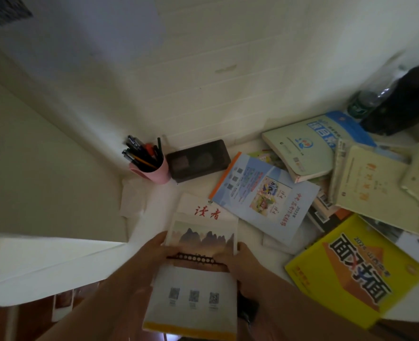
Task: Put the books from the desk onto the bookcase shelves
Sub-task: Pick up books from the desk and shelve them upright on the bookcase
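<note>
Magazine [198,244] titled "读者", both hands

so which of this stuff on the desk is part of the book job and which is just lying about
Part of the job:
- magazine with the mountain cover, held by the left hand and right hand
- blue booklet
- yellow book
- green-and-blue book
- cream book

Just lying about:
- pink pen cup
- dark case
- plastic bottle
- black object beside the bottle

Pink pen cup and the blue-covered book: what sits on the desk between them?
In the head view, a dark rectangular case lies between the pink pen cup and the blue-covered book, close beside the cup.
</note>
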